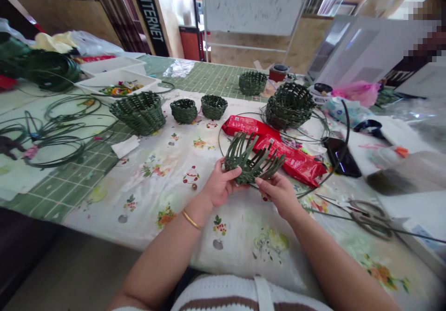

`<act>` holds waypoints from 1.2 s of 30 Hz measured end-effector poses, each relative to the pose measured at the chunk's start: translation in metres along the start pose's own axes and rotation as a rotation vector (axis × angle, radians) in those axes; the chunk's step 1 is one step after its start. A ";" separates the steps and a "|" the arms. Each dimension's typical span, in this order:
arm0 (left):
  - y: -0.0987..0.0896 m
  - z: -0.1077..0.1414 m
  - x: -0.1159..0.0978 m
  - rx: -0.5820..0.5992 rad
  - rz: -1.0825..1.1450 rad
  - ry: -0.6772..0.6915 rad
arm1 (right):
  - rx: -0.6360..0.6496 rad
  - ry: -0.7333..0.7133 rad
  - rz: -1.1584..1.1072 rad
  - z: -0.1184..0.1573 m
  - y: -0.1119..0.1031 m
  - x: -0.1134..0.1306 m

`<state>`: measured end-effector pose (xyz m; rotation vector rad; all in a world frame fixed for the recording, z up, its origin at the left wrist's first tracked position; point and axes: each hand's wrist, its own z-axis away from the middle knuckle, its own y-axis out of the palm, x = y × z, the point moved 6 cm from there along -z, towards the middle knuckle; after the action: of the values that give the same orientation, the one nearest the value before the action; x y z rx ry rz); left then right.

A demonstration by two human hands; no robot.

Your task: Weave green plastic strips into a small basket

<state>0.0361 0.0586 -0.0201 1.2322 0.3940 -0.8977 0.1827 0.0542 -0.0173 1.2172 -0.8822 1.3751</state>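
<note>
Both hands hold a small, partly woven dark green basket over the table, its loose upright strips fanning up and outward. My left hand grips its left side, with the thumb on the outside of the woven base. My right hand pinches the lower right side near the base of the strips; its fingertips are partly hidden. Behind the basket lie red shiny packets. A long green strip curves up to the right of my right hand.
Finished green baskets stand farther back: a wide one, two small ones, and larger ones at right. Scissors and a phone lie at right. Coiled strips and a white tray are at left.
</note>
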 end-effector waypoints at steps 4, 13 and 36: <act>0.001 0.003 -0.004 -0.014 0.034 -0.021 | 0.035 0.021 -0.004 -0.001 0.003 -0.004; -0.004 0.009 -0.025 0.019 -0.171 0.166 | 0.089 0.101 -0.226 0.006 -0.007 0.010; 0.037 0.061 -0.050 0.017 -1.537 1.506 | 0.111 0.056 -0.150 0.019 -0.005 0.029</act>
<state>0.0221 0.0232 0.0581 1.3007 2.7726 -0.9464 0.1935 0.0434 0.0140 1.2963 -0.6686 1.3443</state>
